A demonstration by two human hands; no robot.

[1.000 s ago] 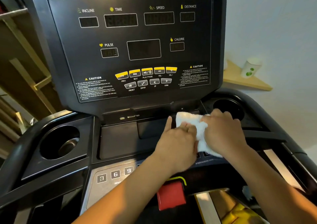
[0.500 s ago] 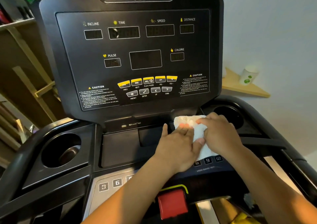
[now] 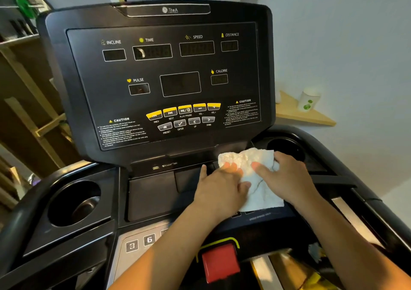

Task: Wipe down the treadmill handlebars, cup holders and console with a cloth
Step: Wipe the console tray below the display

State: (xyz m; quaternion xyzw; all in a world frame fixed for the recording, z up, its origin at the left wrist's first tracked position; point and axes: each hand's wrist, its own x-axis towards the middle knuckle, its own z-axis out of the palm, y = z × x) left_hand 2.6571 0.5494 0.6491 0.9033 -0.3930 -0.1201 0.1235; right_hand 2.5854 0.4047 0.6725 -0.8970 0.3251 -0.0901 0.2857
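Cloth [image 3: 259,192] spread wider (white), left hand [image 3: 219,186], right hand [image 3: 287,178] pressing it flat

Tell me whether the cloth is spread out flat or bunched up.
Bunched up: the cloth lies crumpled in overlapping folds below the console, with the left hand and right hand resting on it.

Cloth: the cloth [image 3: 255,187] is opening out. A second ago it was a tight wad between the hands; now it lies spread wider, its far edge nearer the right cup holder [image 3: 287,146].
Right hand: the right hand [image 3: 287,178] has slid right, fingers laid flatter on the cloth.
Left hand: the left hand [image 3: 219,189] now sits apart from the other, with cloth showing between them.
View: the head tips up, and the console [image 3: 155,78] top edge and its logo strip [image 3: 170,10] come into sight.
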